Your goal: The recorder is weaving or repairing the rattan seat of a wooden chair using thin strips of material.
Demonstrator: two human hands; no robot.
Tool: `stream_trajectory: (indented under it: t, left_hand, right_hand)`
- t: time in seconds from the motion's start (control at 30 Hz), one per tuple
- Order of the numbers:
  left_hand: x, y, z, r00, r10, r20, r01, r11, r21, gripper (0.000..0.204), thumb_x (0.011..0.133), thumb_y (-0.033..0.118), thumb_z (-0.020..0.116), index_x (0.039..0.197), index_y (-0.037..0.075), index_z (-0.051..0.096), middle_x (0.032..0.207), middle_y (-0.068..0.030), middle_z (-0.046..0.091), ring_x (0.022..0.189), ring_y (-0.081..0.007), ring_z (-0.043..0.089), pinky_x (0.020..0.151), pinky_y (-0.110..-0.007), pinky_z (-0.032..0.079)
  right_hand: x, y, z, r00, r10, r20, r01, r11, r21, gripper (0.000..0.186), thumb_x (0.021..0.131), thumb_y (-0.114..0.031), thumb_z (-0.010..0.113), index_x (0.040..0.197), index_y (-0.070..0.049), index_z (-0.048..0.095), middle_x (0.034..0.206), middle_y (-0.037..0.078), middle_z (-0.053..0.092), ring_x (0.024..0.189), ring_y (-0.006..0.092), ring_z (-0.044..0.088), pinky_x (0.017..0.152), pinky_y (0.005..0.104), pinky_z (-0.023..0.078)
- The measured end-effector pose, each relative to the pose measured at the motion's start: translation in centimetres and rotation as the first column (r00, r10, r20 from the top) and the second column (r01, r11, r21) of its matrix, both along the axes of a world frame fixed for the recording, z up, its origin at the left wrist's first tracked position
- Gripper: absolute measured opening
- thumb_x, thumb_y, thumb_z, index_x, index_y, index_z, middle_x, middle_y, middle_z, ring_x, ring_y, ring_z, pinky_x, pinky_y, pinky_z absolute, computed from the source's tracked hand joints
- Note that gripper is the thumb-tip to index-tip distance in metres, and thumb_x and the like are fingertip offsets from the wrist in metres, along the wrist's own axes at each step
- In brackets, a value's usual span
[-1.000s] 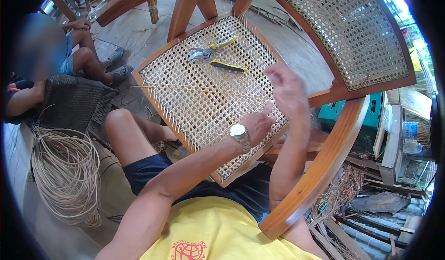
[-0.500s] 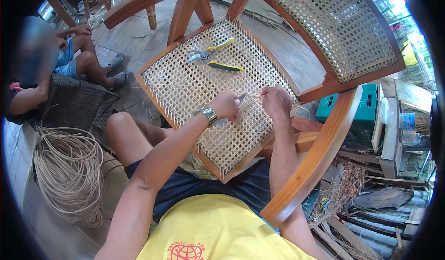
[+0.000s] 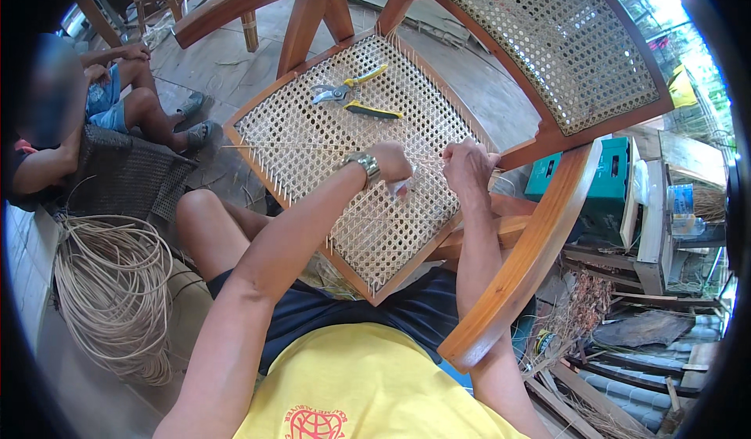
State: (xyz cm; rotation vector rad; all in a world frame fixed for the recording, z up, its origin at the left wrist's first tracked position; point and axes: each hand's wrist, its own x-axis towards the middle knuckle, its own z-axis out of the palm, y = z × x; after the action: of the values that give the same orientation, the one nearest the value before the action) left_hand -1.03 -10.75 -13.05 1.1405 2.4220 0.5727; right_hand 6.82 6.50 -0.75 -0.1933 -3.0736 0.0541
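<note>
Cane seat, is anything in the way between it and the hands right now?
Nothing visible: the left hand and right hand are right over the cane seat. The pruning shears lie on it beyond both hands, not between.

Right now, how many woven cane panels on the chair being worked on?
2: the seat panel, beneath the left hand and right hand, and the backrest panel, upper right. Parts of the chair run out of view, so others may be hidden.
</note>
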Motion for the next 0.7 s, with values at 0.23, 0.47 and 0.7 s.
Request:
stream_trajectory:
  t: [0.23, 0.47, 0.7]
  left_hand:
    - [0.5, 4.0, 9.7, 0.875, 0.278, 0.397, -0.186, 0.949, -0.256, 0.025, 0.079, 0.018, 0.062, 0.082, -0.004, 0.074, 0.082, -0.0220, 0.071, 0.070, -0.0261, 0.068, 0.067, -0.040, 0.054]
    - [3.1, 4.9, 6.4, 0.750, 0.499, 0.434, -0.539, 0.842, -0.037, 0.028, 0.087, 0.021, 0.063, 0.077, -0.003, 0.071, 0.069, -0.0184, 0.071, 0.058, -0.0244, 0.069, 0.057, -0.036, 0.055]
    - [1.9, 3.5, 5.9, 0.965, 0.060, 0.256, -0.032, 0.993, -0.111, 0.031, 0.090, 0.020, 0.063, 0.068, 0.000, 0.071, 0.064, -0.0131, 0.070, 0.052, -0.0183, 0.067, 0.052, -0.035, 0.055]
  right_hand:
    - [0.9, 1.9, -0.3, 0.995, 0.013, -0.096, -0.009, 0.999, 0.044, 0.015, 0.078, -0.005, 0.069, 0.080, -0.017, 0.078, 0.093, 0.008, 0.066, 0.099, 0.0280, 0.061, 0.092, 0.0500, 0.035]
    - [0.4, 2.1, -0.4, 0.983, 0.106, -0.150, -0.093, 0.991, 0.097, 0.017, 0.074, -0.003, 0.069, 0.077, -0.017, 0.076, 0.090, 0.007, 0.066, 0.095, 0.0261, 0.059, 0.089, 0.0469, 0.035]
    - [-0.3, 2.0, -1.8, 0.993, 0.115, -0.038, -0.116, 0.992, -0.042, 0.017, 0.077, -0.005, 0.069, 0.078, -0.021, 0.076, 0.090, 0.003, 0.066, 0.100, 0.0245, 0.059, 0.094, 0.0473, 0.034]
